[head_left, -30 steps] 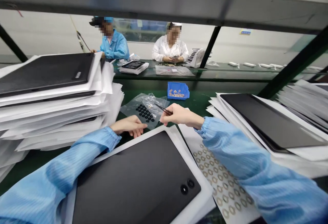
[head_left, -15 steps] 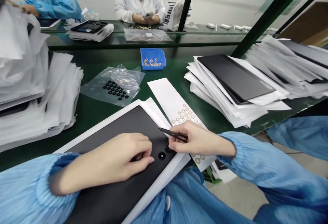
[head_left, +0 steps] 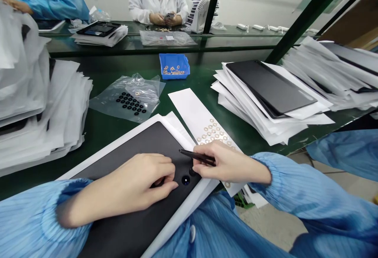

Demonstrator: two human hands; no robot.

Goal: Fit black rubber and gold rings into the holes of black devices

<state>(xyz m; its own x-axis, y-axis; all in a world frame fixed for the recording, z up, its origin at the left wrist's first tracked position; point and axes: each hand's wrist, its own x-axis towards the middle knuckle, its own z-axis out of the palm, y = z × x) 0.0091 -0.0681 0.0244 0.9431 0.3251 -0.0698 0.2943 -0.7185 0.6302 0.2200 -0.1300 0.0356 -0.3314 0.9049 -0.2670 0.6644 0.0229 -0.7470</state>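
One head view: R hand in narrow pinch on black tweezers, tips at 9 o'clock, nothing visible between them. Two round black rings on dark tablet back lie at 8 o'clock of R hand, 3 o'clock of L hand, which is curled on tablet; its hold can't be told. Pinch near tips, wrist low: steadier tips.

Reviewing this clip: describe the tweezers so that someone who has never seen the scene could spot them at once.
On the green workbench, a black tablet lies nearest the person. Above its two round camera rings, the right hand pinches slim black tweezers, the only thin pointed tool there, with tips pointing left.
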